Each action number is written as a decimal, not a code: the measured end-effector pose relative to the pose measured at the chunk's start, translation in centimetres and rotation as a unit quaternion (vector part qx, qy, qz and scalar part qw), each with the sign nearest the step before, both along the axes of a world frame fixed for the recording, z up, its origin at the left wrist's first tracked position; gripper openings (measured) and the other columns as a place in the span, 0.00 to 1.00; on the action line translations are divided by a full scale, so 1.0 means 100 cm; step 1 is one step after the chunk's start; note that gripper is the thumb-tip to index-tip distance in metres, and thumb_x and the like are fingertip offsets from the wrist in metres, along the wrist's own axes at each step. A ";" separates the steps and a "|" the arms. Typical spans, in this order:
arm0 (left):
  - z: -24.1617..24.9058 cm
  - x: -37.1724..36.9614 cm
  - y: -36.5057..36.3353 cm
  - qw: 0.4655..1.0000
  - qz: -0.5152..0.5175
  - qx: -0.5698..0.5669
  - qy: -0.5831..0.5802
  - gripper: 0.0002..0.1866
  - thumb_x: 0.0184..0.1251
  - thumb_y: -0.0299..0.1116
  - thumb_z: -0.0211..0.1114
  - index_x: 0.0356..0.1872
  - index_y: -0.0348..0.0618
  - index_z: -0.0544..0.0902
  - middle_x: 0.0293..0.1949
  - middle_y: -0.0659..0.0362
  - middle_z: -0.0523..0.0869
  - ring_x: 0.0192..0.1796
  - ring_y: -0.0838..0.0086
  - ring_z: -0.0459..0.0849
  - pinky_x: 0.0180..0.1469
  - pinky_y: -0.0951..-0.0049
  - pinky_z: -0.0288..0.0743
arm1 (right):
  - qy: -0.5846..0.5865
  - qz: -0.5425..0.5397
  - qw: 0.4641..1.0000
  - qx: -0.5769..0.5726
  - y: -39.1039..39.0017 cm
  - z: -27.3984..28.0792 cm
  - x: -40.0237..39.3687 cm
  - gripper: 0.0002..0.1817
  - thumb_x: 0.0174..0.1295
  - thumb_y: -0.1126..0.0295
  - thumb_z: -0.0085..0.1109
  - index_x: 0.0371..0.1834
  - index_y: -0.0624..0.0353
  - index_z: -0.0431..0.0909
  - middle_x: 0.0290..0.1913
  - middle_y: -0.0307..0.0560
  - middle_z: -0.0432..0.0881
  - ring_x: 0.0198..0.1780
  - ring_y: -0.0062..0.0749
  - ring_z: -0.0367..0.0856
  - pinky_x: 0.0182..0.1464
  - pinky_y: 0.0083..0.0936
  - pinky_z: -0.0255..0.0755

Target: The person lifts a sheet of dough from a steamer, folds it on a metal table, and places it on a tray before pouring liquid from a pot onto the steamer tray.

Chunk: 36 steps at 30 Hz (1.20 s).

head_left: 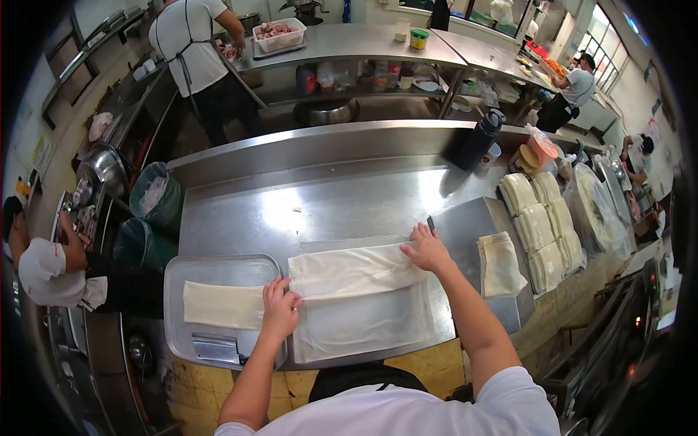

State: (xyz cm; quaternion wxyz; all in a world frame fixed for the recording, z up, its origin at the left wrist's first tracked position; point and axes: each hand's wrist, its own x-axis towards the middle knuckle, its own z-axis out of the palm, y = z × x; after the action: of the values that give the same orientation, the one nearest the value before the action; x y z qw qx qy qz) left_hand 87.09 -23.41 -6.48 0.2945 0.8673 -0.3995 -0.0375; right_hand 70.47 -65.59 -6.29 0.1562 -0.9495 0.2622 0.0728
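Observation:
A long pale dough sheet [349, 270], wrinkled along its length, lies on a translucent plastic sheet [363, 327] on the steel worktable. My left hand [281, 309] is at its left end, fingers bent and closed on the edge. At the far right corner my right hand [427, 248] rests with fingers stretched and thumb apart. A small dark piece [431, 224] shows beside its fingertips. Left of the sheet, a clear plastic tray [171, 298] holds a smooth dough strip [222, 304] and a metal scraper [216, 347]; my left wrist passes over the tray's right rim.
Folded dough pieces [502, 265] lie on a steel box at right, beside stacked wrapped dough packs [534, 218]. A dark bottle [480, 138] and a cup [491, 155] stand at the back right. Bins [156, 196] stand left. Several people work around the kitchen.

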 end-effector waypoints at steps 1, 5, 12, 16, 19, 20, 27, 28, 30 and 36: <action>0.001 0.001 -0.002 1.000 0.001 -0.009 0.001 0.05 0.60 0.25 0.70 0.37 0.44 0.87 0.67 0.47 0.80 0.76 0.43 0.69 0.79 0.37 0.55 | -0.044 -0.016 0.999 0.008 0.000 -0.001 0.000 0.51 0.72 0.35 0.55 0.81 0.71 0.61 0.85 0.65 0.58 0.86 0.55 0.53 0.86 0.52 0.44; 0.010 0.010 -0.015 0.994 0.016 -0.103 0.029 0.05 0.60 0.24 0.71 0.37 0.42 0.86 0.65 0.48 0.82 0.74 0.44 0.71 0.77 0.42 0.61 | -0.074 0.092 0.993 0.014 0.058 0.006 -0.031 0.51 0.66 0.39 0.66 0.83 0.63 0.61 0.85 0.65 0.56 0.87 0.56 0.50 0.86 0.58 0.42; 0.053 0.013 -0.016 0.992 0.010 -0.126 0.029 0.04 0.61 0.25 0.72 0.34 0.40 0.85 0.67 0.49 0.82 0.75 0.44 0.71 0.76 0.47 0.65 | -0.237 0.038 0.969 -0.055 0.051 -0.029 -0.054 0.14 0.54 0.78 0.65 0.46 0.56 0.85 0.74 0.58 0.76 0.80 0.60 0.67 0.82 0.67 0.48; 0.060 -0.002 0.009 0.997 -0.028 -0.057 0.045 0.03 0.60 0.26 0.73 0.32 0.41 0.86 0.70 0.50 0.80 0.78 0.45 0.67 0.78 0.48 0.63 | -0.227 0.067 0.968 -0.084 0.064 0.004 -0.083 0.15 0.55 0.78 0.62 0.47 0.56 0.85 0.72 0.56 0.78 0.79 0.58 0.68 0.81 0.68 0.51; 0.065 -0.028 0.035 0.994 -0.087 -0.009 0.063 0.04 0.59 0.29 0.75 0.29 0.44 0.87 0.72 0.52 0.79 0.80 0.46 0.64 0.80 0.47 0.60 | -0.209 0.084 0.969 -0.096 0.092 0.012 -0.127 0.14 0.56 0.78 0.61 0.46 0.56 0.85 0.72 0.55 0.78 0.79 0.57 0.68 0.81 0.69 0.51; 0.064 -0.038 0.045 0.991 -0.110 0.025 0.077 0.04 0.59 0.31 0.75 0.29 0.45 0.89 0.73 0.52 0.78 0.81 0.46 0.63 0.81 0.45 0.58 | -0.208 0.085 0.970 -0.091 0.103 0.010 -0.146 0.14 0.56 0.78 0.61 0.46 0.56 0.85 0.73 0.54 0.78 0.79 0.57 0.68 0.81 0.69 0.51; 0.050 -0.119 0.083 0.934 -0.156 0.310 0.089 0.16 0.61 0.46 0.78 0.48 0.57 0.95 0.80 0.48 0.70 0.85 0.45 0.55 0.84 0.37 0.46 | -0.113 0.104 0.986 -0.058 0.177 -0.017 -0.252 0.21 0.55 0.71 0.63 0.54 0.59 0.84 0.76 0.65 0.72 0.82 0.63 0.63 0.82 0.68 0.47; 0.057 -0.129 0.077 0.945 -0.134 0.288 0.081 0.17 0.61 0.47 0.78 0.50 0.56 0.94 0.79 0.48 0.70 0.85 0.45 0.56 0.84 0.38 0.48 | -0.110 0.105 0.987 -0.052 0.183 -0.004 -0.255 0.25 0.56 0.68 0.65 0.60 0.60 0.83 0.77 0.69 0.68 0.82 0.68 0.61 0.82 0.69 0.49; 0.066 -0.142 0.062 0.964 -0.120 0.226 0.068 0.19 0.62 0.46 0.78 0.53 0.53 0.93 0.78 0.46 0.72 0.83 0.45 0.60 0.83 0.42 0.53 | -0.160 0.065 0.985 -0.010 0.194 0.018 -0.257 0.25 0.58 0.67 0.66 0.61 0.62 0.83 0.77 0.70 0.68 0.82 0.68 0.61 0.82 0.66 0.51; 0.064 -0.163 -0.008 0.966 -0.247 0.054 0.055 0.18 0.65 0.40 0.77 0.53 0.45 0.90 0.71 0.46 0.79 0.76 0.47 0.72 0.78 0.53 0.66 | -0.272 -0.046 0.958 0.081 0.233 0.047 -0.256 0.25 0.61 0.66 0.71 0.62 0.64 0.83 0.76 0.73 0.70 0.79 0.66 0.66 0.79 0.49 0.63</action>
State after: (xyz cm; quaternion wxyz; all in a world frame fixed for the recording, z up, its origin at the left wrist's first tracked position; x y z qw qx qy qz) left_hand 70.75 -24.19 -0.04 0.2505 0.7529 -0.5820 -0.1783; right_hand 44.84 -42.26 -1.55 0.3008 -0.9047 0.2462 -0.1744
